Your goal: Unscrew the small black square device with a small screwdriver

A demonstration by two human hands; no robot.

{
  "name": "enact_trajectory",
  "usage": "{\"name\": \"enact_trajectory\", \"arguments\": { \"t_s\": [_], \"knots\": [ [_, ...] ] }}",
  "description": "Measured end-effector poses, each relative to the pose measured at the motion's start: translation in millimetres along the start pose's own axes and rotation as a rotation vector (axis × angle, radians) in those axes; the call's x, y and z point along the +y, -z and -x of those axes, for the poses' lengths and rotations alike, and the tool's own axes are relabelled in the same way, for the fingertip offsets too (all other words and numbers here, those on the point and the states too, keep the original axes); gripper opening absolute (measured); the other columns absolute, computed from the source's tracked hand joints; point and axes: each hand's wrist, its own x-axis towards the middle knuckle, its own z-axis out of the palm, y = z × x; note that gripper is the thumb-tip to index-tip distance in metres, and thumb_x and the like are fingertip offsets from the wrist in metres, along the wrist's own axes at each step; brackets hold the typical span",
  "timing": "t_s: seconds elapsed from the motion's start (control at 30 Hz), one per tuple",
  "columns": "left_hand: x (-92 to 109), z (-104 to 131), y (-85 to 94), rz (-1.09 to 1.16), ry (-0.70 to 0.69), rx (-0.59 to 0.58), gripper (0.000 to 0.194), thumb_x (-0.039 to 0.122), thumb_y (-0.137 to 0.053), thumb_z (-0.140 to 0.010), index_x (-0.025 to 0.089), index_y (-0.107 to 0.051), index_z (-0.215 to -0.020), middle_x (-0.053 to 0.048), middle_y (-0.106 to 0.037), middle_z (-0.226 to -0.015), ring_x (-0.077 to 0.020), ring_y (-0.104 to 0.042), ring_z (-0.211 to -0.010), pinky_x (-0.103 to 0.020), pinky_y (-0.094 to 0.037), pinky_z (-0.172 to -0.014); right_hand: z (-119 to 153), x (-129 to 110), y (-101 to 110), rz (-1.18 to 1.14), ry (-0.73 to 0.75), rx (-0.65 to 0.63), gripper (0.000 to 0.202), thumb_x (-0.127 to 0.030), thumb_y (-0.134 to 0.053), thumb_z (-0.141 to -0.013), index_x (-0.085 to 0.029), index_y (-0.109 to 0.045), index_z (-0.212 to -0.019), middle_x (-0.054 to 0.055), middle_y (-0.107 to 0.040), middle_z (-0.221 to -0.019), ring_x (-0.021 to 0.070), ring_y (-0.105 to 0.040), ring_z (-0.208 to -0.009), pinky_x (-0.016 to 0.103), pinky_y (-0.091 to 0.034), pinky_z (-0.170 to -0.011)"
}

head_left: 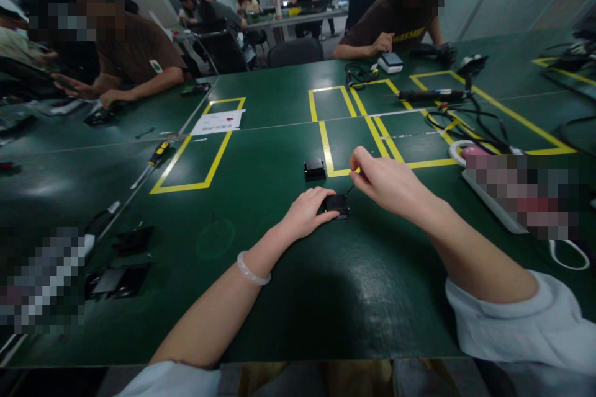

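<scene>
- I see the block [338, 202] lying on the table [284, 316], under the left hand's fingertips; one broad face points up, and with that hand covering one end I can't tell its long axis.
- My left hand [308, 214] grips it between fingers and thumb.
- My right hand [384, 178] pinches a thin, dark rod [349, 190], slanting down and leftward to the block's far edge.
- Just beyond the left hand sits a second block [315, 168], black, boxy, with raised ends.
- The table is smooth green, slightly glossy.
- Right of the right hand, a white-rimmed tray [494, 206]; its contents are blurred.
</scene>
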Motion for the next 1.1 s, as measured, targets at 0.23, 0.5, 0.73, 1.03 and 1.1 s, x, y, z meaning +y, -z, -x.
{"name": "enact_trajectory", "arguments": {
  "t_s": [0.23, 0.5, 0.73, 1.03, 1.1],
  "knots": [
    [1.1, 0.3, 0.9, 0.008, 0.010, 0.000, 0.036, 0.043, -0.056, -0.089, 0.021, -0.052, -0.117, -0.007, -0.059, -0.110, -0.0243, -0.056, -0.101, -0.038, -0.045, -0.089, 1.1, -2.3, 2.7, -0.014, -0.014, -0.003, 0.022, -0.036, -0.036, -0.093, -0.021, -0.045, -0.106, 0.006, -0.068, -0.084, 0.0208, -0.061, -0.072, 0.027, -0.027, -0.056],
    [2.4, 0.1, 2.2, 0.020, 0.015, -0.005, 0.036, 0.043, -0.056, -0.089, 0.021, -0.052, -0.117, -0.007, -0.059, -0.110, -0.0244, -0.056, -0.102, -0.038, -0.046, -0.089, -0.6, -0.3, 2.0, -0.003, -0.009, -0.029, 0.021, -0.033, -0.034, -0.093, -0.021, -0.045, -0.107, 0.005, -0.068, -0.083, 0.0204, -0.061, -0.071, 0.027, -0.026, -0.055],
    [1.7, 0.2, 1.2, 0.012, 0.014, -0.003, 0.035, 0.042, -0.056, -0.089, 0.021, -0.053, -0.117, -0.007, -0.059, -0.111, -0.0243, -0.055, -0.103, -0.038, -0.045, -0.089, 0.1, 1.0, 0.2, -0.014, 0.016, -0.001, 0.018, -0.032, -0.039, -0.091, -0.021, -0.047, -0.102, 0.005, -0.068, -0.088, 0.0201, -0.061, -0.075, 0.027, -0.027, -0.056],
    [1.5, 0.0, 0.9, 0.004, 0.017, -0.001, 0.036, 0.043, -0.056, -0.089, 0.021, -0.053, -0.117, -0.007, -0.059, -0.111, -0.0248, -0.055, -0.102, -0.038, -0.046, -0.088, 0.0, -3.7, 3.9, 0.073, -0.026, -0.037, 0.025, -0.038, -0.031, -0.096, -0.021, -0.049, -0.103, 0.006, -0.068, -0.080, 0.0214, -0.062, -0.071, 0.028, -0.024, -0.054],
    [1.3, 0.0, 0.7, 0.006, 0.016, 0.000, 0.036, 0.043, -0.056, -0.089, 0.021, -0.053, -0.117, -0.007, -0.059, -0.111, -0.0247, -0.055, -0.102, -0.038, -0.045, -0.088, 0.1, -3.6, 4.5, 0.067, -0.025, -0.035, 0.024, -0.034, -0.031, -0.096, -0.021, -0.048, -0.106, 0.006, -0.068, -0.081, 0.0209, -0.062, -0.070, 0.027, -0.025, -0.054]
  ]
}}
